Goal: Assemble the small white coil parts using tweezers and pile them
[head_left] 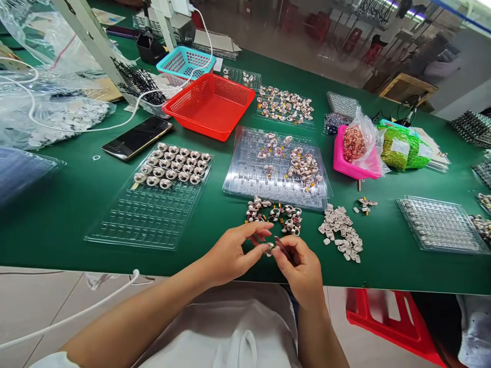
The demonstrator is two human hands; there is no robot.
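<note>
Near the table's front edge, my left hand [236, 254] holds a small pale earbud shell [270, 249] at the tip of its thumb; the other fingers arch above it. My right hand [303, 266] is closed around dark tweezers [283, 247], and its fingertips meet the shell's right side. Just beyond both hands lies a pile of earbud shells [291, 220] with orange tabs. Small light-grey covers [340, 230] are heaped to the right of my right hand. What the tweezers' tip touches is too small to tell.
Left stands a clear tray [141, 220] with rows of shells, beside a phone [137, 138]. Ahead are stacked trays [245, 174] with loose shells and a red basket [215, 107]. A pink basket [341, 158] and a filled tray [441, 225] are right. A red stool [395, 327] stands below.
</note>
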